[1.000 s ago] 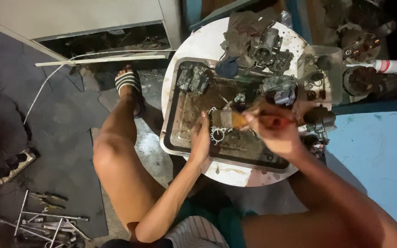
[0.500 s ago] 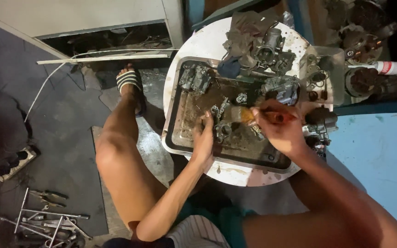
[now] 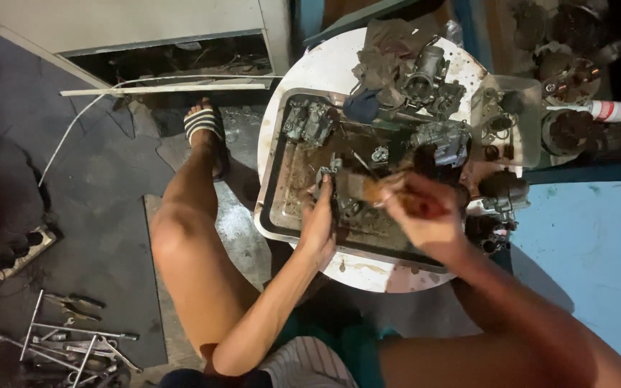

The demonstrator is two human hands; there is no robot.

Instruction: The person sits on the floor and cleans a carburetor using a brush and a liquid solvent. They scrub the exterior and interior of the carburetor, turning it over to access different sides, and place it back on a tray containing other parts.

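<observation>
Mid-clean, I judged: left hand (image 3: 319, 228) clamped the small carburetor part (image 3: 339, 188) over the tray (image 3: 273, 215); right hand (image 3: 422, 210) gripped what looked like a brush (image 3: 379, 188); other parts still grimy.

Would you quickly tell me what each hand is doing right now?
Left hand: closed on a small metal part over the tray.
Right hand: closed on a brush, blurred.

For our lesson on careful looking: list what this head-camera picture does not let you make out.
- Brush, head view: blurred by motion; the right hand hides its handle.
- Metal part, head view: the left hand covers much of it.
- Tools on the floor: dark, cut by the bottom edge.
- Tray contents: too small, grimy.
</observation>
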